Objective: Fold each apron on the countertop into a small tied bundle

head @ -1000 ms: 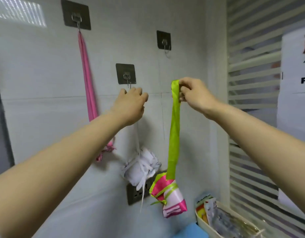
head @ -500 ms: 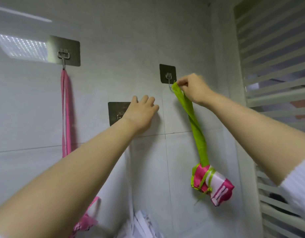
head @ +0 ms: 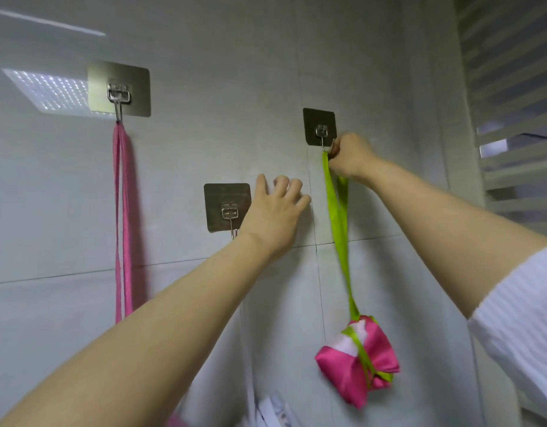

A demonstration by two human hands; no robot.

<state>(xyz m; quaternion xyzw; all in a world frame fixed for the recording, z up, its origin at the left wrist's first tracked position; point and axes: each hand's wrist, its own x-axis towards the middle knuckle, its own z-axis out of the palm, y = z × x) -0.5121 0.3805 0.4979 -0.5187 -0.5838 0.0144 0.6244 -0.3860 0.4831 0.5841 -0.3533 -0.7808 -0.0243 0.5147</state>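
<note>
My right hand (head: 349,155) pinches the top of the lime-green strap (head: 338,217) right at the upper right wall hook (head: 321,134), though I cannot tell if the loop sits over the prong. The pink-and-white apron bundle (head: 358,359), tied round with green ribbon, hangs from that strap low against the grey tiled wall (head: 235,57). My left hand (head: 275,214) is open, fingers loosely spread and holding nothing, just right of the middle hook (head: 229,211), while a pink strap (head: 122,226) hangs from the upper left hook (head: 119,94)

Satiny cloth bundle (head: 358,362), brushed-metal hooks (head: 321,131)
</note>
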